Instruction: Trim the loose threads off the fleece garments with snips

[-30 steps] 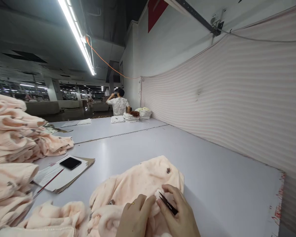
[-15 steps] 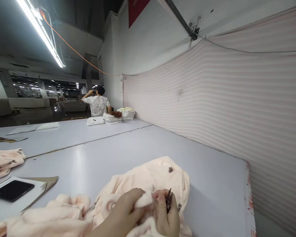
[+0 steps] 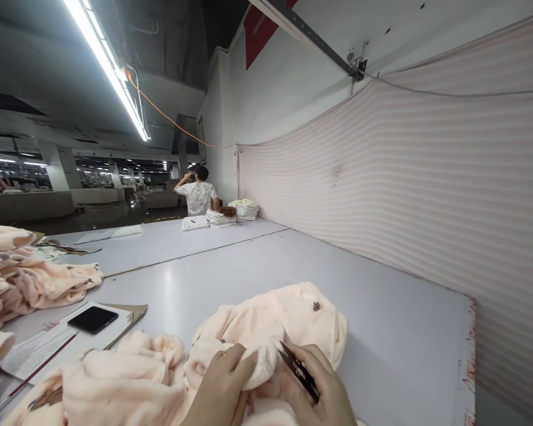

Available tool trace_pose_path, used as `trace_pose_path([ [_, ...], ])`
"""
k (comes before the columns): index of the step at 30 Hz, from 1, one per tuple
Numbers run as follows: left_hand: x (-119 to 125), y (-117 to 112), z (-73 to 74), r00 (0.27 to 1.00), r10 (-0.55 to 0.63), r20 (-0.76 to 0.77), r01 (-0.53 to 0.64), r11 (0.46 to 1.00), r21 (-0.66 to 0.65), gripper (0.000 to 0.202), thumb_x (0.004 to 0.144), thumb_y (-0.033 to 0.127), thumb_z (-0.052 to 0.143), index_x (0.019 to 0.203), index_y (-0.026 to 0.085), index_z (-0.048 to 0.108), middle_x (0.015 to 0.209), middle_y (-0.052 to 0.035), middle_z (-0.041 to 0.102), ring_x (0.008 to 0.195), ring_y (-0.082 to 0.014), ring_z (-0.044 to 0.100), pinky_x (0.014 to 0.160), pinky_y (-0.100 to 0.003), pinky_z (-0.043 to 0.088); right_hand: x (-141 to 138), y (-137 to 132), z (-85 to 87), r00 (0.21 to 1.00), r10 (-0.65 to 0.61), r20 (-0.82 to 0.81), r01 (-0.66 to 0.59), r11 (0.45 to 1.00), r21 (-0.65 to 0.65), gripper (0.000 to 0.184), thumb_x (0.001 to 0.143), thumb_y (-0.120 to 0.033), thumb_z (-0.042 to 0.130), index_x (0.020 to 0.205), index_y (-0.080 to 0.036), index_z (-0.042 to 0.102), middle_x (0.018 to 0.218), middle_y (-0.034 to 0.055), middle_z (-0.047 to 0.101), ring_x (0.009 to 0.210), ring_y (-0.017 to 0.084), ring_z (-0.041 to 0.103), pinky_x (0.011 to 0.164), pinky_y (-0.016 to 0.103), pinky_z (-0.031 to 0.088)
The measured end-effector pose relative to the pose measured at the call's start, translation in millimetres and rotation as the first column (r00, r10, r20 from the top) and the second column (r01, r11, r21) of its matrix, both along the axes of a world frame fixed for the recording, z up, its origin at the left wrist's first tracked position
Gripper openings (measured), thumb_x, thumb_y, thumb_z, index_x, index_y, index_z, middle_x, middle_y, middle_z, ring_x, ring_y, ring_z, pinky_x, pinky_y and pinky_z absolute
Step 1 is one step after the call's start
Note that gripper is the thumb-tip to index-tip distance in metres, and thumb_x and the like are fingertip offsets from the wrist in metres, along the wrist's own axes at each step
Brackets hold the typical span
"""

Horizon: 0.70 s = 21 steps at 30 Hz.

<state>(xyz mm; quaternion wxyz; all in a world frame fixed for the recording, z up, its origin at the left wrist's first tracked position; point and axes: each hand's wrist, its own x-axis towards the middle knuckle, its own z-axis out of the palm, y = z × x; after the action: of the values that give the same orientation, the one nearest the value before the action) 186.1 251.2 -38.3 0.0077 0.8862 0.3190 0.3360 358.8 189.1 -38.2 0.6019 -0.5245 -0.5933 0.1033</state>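
Observation:
A fluffy peach garment (image 3: 266,325) with small brown dots lies crumpled on the white table (image 3: 382,307) in front of me. My left hand (image 3: 222,387) pinches a fold of its fabric between thumb and fingers. My right hand (image 3: 324,393) is closed around small dark thread snips (image 3: 298,370), whose blades point up-left at the pinched fold. Both hands rest on the garment at the bottom edge of the view.
A pile of similar peach garments (image 3: 22,272) sits at the left. A black phone (image 3: 92,319) lies on papers and a folder. Far down the table stand stacks of folded cloth (image 3: 233,214) and a person in a white shirt (image 3: 198,195). A striped fabric (image 3: 426,195) hangs along the right.
The view swung back to the left. My left hand shifted its pinch on the fold, and the snips in my right hand tilted from upright to pointing up-left.

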Motion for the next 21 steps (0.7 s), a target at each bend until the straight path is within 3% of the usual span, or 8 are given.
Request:
trace_pose_path([
  [3, 7, -7, -2.6, 0.999, 0.032, 0.002, -0.031, 0.964, 0.263, 0.030, 0.070, 0.000, 0.042, 0.084, 0.022, 0.057, 0.073, -0.0032, 0.055, 0.060, -0.0197, 0.045, 0.060, -0.031, 0.031, 4, -18, 8.7, 0.913, -0.143, 0.382, 0.131, 0.990, 0.058, 0.036, 0.093, -0.050, 0.039, 0.111, -0.028, 0.062, 0.089, 0.0035, 0.068, 0.069, 0.017, 0.068, 0.056, 0.021, 0.050],
  [5, 14, -13, 0.4, 1.000, 0.021, 0.017, -0.026, 0.937, 0.348, 0.029, 0.067, -0.001, 0.045, 0.081, 0.022, 0.055, 0.069, -0.0017, 0.052, 0.059, -0.0193, 0.043, 0.060, -0.030, 0.028, 1, -24, 10.1, 0.761, -0.275, 0.588, 0.236, 0.961, 0.144, 0.044, 0.097, -0.049, 0.027, 0.111, -0.026, 0.062, 0.083, 0.0042, 0.069, 0.064, 0.018, 0.067, 0.053, 0.025, 0.047],
  [7, 19, -20, 4.0, 0.999, -0.005, 0.033, -0.008, 0.927, 0.374, 0.026, 0.065, 0.000, 0.047, 0.078, 0.021, 0.054, 0.067, -0.0006, 0.049, 0.058, -0.0187, 0.042, 0.060, -0.030, 0.026, -2, -26, 9.3, 0.627, -0.362, 0.690, 0.300, 0.929, 0.214, 0.051, 0.099, -0.044, 0.017, 0.106, -0.024, 0.063, 0.078, 0.0047, 0.069, 0.059, 0.019, 0.066, 0.051, 0.028, 0.043],
  [14, 20, -24, 0.3, 0.998, 0.054, -0.022, -0.040, 0.907, 0.418, 0.031, 0.066, 0.001, 0.048, 0.091, 0.019, 0.055, 0.070, -0.0021, 0.051, 0.060, -0.0194, 0.043, 0.062, -0.031, 0.027, 2, -35, 5.8, 0.477, -0.465, 0.746, 0.362, 0.877, 0.315, 0.055, 0.100, -0.038, 0.011, 0.107, -0.020, 0.062, 0.073, 0.0057, 0.068, 0.054, 0.017, 0.062, 0.054, 0.030, 0.037],
  [17, 20, -21, -3.9, 0.998, 0.049, -0.051, -0.019, 0.882, 0.470, 0.029, 0.070, 0.003, 0.048, 0.094, 0.017, 0.055, 0.071, -0.0030, 0.052, 0.060, -0.0202, 0.044, 0.064, -0.032, 0.029, 2, -39, 8.6, 0.397, -0.491, 0.775, 0.379, 0.857, 0.349, 0.048, 0.100, -0.033, 0.017, 0.109, -0.018, 0.062, 0.073, 0.0062, 0.067, 0.054, 0.018, 0.059, 0.054, 0.032, 0.035],
  [21, 22, -21, -5.5, 0.996, 0.062, -0.059, -0.027, 0.880, 0.474, 0.020, 0.077, 0.007, 0.049, 0.094, 0.017, 0.055, 0.069, -0.0028, 0.053, 0.059, -0.0206, 0.044, 0.063, -0.033, 0.029, -2, -44, 15.5, 0.353, -0.463, 0.813, 0.393, 0.862, 0.320, 0.039, 0.099, -0.027, 0.025, 0.106, -0.017, 0.063, 0.071, 0.0051, 0.066, 0.056, 0.020, 0.059, 0.054, 0.034, 0.033],
])
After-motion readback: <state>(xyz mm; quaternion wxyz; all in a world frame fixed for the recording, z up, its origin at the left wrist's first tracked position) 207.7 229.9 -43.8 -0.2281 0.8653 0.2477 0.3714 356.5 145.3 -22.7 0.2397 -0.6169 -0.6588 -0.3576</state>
